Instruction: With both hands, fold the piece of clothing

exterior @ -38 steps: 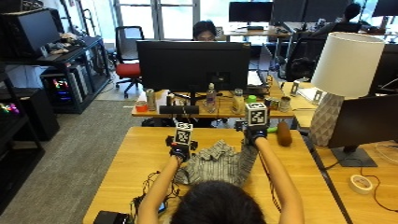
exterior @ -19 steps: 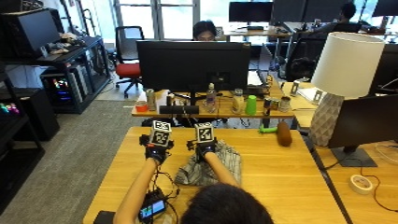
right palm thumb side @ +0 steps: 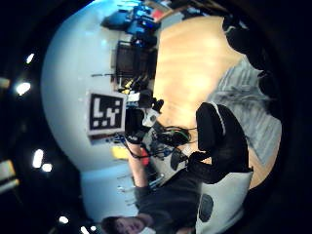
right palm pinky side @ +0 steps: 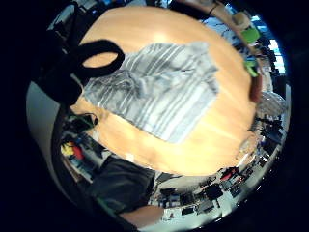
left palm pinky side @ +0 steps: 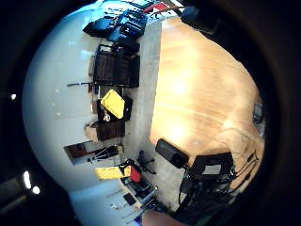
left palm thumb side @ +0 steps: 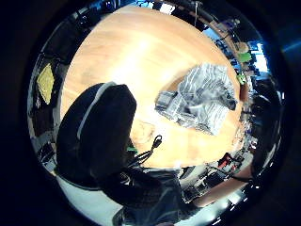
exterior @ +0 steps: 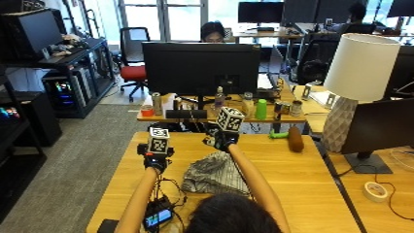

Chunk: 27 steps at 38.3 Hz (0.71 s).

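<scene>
Your grey-and-white striped piece of clothing [exterior: 215, 174] lies on the light wooden counter [exterior: 304, 170] just in front of you, between your two forearms, already gathered into a compact, roughly square bundle rather than spread flat. From the right palm's view it reads as a doubled-over block with one neat straight edge and one rumpled side where loose cloth bunches up — so the fold looks mostly made but not tidy. Neither hand is holding it now. Your left hand [exterior: 155, 160] hovers above the counter well to the left of the cloth, and its palm views show bare wood and the garment off to one side, with nothing gripped; whether its fingers are straight or curled you cannot tell from these views. Your right hand [exterior: 222, 141] is raised just beyond the cloth's far edge, apart from it, and its fingers [right palm thumb side: 222, 141] look loosely curled with nothing in them. Judging by this, what is left is small — perhaps one more fold or a smoothing of the bunched side, should you want a flatter packet. A small black device with a lit screen [exterior: 157, 218] and its cables sits near your left elbow.
</scene>
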Each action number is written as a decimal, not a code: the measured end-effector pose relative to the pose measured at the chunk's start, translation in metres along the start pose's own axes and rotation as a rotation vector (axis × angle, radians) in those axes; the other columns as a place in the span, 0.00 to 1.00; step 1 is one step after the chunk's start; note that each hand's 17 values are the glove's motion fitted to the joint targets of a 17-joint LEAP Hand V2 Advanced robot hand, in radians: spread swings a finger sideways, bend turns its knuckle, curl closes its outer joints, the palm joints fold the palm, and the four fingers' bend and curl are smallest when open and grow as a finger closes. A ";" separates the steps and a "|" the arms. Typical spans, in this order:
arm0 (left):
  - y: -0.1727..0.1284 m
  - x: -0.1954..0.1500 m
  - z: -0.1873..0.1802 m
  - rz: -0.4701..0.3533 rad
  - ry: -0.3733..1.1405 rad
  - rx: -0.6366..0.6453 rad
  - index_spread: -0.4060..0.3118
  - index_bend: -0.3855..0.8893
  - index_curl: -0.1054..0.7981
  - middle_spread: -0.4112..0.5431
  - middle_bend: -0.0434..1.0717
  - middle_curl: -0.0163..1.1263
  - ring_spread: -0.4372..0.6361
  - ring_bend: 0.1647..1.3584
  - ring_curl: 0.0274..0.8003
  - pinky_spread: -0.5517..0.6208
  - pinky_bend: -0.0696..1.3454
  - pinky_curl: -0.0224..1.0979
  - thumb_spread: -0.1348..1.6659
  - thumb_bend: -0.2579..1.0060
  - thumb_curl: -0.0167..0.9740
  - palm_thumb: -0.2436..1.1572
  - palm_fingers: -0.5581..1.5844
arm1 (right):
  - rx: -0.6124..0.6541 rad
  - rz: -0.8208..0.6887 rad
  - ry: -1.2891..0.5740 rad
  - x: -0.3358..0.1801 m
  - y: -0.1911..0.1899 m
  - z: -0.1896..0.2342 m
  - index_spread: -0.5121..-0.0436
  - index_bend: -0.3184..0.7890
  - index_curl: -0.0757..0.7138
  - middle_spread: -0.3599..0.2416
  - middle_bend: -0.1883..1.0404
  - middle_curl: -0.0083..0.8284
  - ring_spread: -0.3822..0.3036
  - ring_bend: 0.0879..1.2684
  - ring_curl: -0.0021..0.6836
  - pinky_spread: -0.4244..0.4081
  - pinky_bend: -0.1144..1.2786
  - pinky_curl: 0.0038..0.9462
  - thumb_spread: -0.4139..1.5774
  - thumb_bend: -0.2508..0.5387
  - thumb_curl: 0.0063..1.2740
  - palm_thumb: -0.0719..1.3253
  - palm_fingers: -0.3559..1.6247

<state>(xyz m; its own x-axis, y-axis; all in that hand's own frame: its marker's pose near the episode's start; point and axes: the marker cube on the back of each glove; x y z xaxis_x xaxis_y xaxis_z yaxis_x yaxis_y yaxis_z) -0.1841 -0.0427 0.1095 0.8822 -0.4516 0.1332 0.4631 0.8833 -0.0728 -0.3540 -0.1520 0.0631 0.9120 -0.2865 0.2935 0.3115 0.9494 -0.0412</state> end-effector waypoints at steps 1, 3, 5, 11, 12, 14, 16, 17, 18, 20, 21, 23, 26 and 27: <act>0.000 0.001 -0.001 0.003 -0.002 0.000 0.51 0.42 0.43 0.62 0.19 0.28 0.72 0.40 0.34 0.79 0.43 0.31 0.76 0.19 0.24 0.29 0.32 | 0.015 0.002 0.026 0.003 0.005 -0.009 0.48 0.33 0.29 0.47 0.31 0.55 0.32 0.48 0.66 0.27 0.66 0.44 0.71 0.29 0.43 0.65 0.59; 0.001 0.003 -0.005 0.010 -0.002 0.006 0.51 0.42 0.43 0.62 0.19 0.28 0.72 0.40 0.34 0.79 0.43 0.31 0.76 0.19 0.24 0.29 0.32 | 0.050 -0.018 0.065 0.016 0.010 -0.027 0.47 0.34 0.29 0.47 0.31 0.55 0.33 0.48 0.66 0.29 0.65 0.43 0.73 0.30 0.42 0.65 0.59; 0.006 0.007 -0.012 0.013 -0.002 0.013 0.51 0.41 0.43 0.62 0.19 0.28 0.72 0.40 0.34 0.79 0.43 0.31 0.76 0.19 0.24 0.29 0.32 | 0.088 -0.059 0.077 0.038 0.005 -0.044 0.46 0.40 0.32 0.47 0.34 0.57 0.35 0.43 0.64 0.36 0.58 0.41 0.75 0.30 0.41 0.65 0.55; 0.011 0.025 -0.029 0.037 -0.003 0.030 0.51 0.41 0.43 0.63 0.19 0.28 0.72 0.40 0.34 0.79 0.44 0.32 0.76 0.19 0.24 0.28 0.32 | 0.162 -0.056 0.086 0.084 0.015 -0.079 0.45 0.42 0.36 0.47 0.36 0.57 0.40 0.36 0.61 0.52 0.49 0.37 0.79 0.30 0.38 0.65 0.53; 0.012 0.028 -0.032 0.040 -0.007 0.031 0.51 0.41 0.43 0.63 0.19 0.28 0.72 0.41 0.34 0.79 0.44 0.32 0.76 0.19 0.24 0.28 0.32 | 0.169 -0.043 0.085 0.090 0.019 -0.083 0.45 0.42 0.37 0.47 0.36 0.57 0.41 0.35 0.60 0.54 0.48 0.37 0.79 0.30 0.38 0.65 0.52; 0.012 0.035 -0.037 0.046 -0.016 0.032 0.51 0.41 0.43 0.63 0.19 0.28 0.72 0.41 0.34 0.79 0.44 0.32 0.76 0.19 0.24 0.28 0.32 | 0.180 -0.023 0.082 0.101 0.023 -0.089 0.45 0.42 0.38 0.47 0.36 0.57 0.42 0.33 0.59 0.58 0.46 0.36 0.80 0.31 0.37 0.65 0.52; 0.011 0.041 -0.042 0.058 -0.018 0.047 0.51 0.41 0.43 0.63 0.19 0.28 0.72 0.41 0.34 0.79 0.44 0.32 0.76 0.19 0.23 0.28 0.32 | 0.191 -0.007 0.083 0.110 0.024 -0.093 0.45 0.42 0.39 0.47 0.35 0.56 0.43 0.32 0.58 0.61 0.45 0.35 0.81 0.31 0.37 0.66 0.52; 0.012 0.044 -0.045 0.065 -0.017 0.059 0.51 0.41 0.43 0.63 0.19 0.28 0.72 0.41 0.34 0.79 0.44 0.32 0.76 0.19 0.23 0.28 0.32 | 0.196 0.001 0.084 0.115 0.024 -0.094 0.45 0.42 0.39 0.47 0.35 0.56 0.44 0.31 0.57 0.62 0.45 0.35 0.81 0.31 0.36 0.66 0.52; 0.012 0.047 -0.048 0.073 -0.016 0.069 0.51 0.41 0.43 0.63 0.19 0.28 0.72 0.41 0.34 0.79 0.44 0.32 0.76 0.19 0.23 0.28 0.32 | 0.200 0.010 0.087 0.120 0.023 -0.094 0.45 0.42 0.39 0.47 0.35 0.56 0.44 0.30 0.57 0.64 0.44 0.34 0.82 0.31 0.36 0.66 0.52; 0.012 0.053 -0.053 0.084 -0.013 0.076 0.51 0.41 0.43 0.63 0.19 0.28 0.71 0.41 0.34 0.79 0.44 0.32 0.76 0.19 0.23 0.28 0.32 | 0.206 0.029 0.092 0.129 0.020 -0.095 0.45 0.42 0.40 0.48 0.34 0.56 0.45 0.30 0.57 0.65 0.43 0.34 0.82 0.30 0.35 0.66 0.52; 0.010 0.055 -0.054 0.087 -0.011 0.074 0.51 0.41 0.43 0.63 0.19 0.27 0.71 0.41 0.34 0.79 0.44 0.32 0.76 0.19 0.23 0.28 0.32 | 0.207 0.039 0.096 0.133 0.018 -0.094 0.45 0.42 0.40 0.48 0.34 0.55 0.46 0.30 0.57 0.66 0.42 0.34 0.82 0.30 0.35 0.66 0.52; 0.007 0.058 -0.056 0.090 -0.003 0.067 0.51 0.41 0.43 0.63 0.19 0.27 0.71 0.41 0.34 0.78 0.44 0.32 0.76 0.19 0.24 0.29 0.32 | 0.202 0.057 0.103 0.139 0.015 -0.093 0.45 0.41 0.41 0.49 0.34 0.55 0.46 0.29 0.56 0.67 0.41 0.34 0.83 0.30 0.35 0.66 0.52; -0.003 0.061 -0.057 0.102 0.030 0.067 0.51 0.41 0.43 0.62 0.19 0.27 0.70 0.42 0.34 0.78 0.44 0.32 0.76 0.19 0.24 0.29 0.32 | 0.183 0.077 0.110 0.148 0.007 -0.090 0.45 0.41 0.41 0.49 0.33 0.55 0.47 0.28 0.55 0.69 0.40 0.33 0.83 0.30 0.34 0.66 0.52; -0.007 0.062 -0.056 0.108 0.045 0.065 0.51 0.41 0.43 0.62 0.19 0.27 0.70 0.42 0.34 0.78 0.44 0.32 0.76 0.19 0.24 0.29 0.32 | 0.175 0.083 0.112 0.151 0.005 -0.088 0.45 0.41 0.42 0.49 0.33 0.55 0.47 0.28 0.56 0.70 0.40 0.33 0.83 0.30 0.34 0.66 0.53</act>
<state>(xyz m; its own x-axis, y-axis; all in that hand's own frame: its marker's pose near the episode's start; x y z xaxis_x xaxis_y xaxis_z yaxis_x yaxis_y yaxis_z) -0.1274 -0.0839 0.0631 0.9302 -0.3575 0.0834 0.3602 0.9327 -0.0201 -0.1914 -0.2017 0.0229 0.9596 -0.2098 0.1877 0.1921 0.9754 0.1083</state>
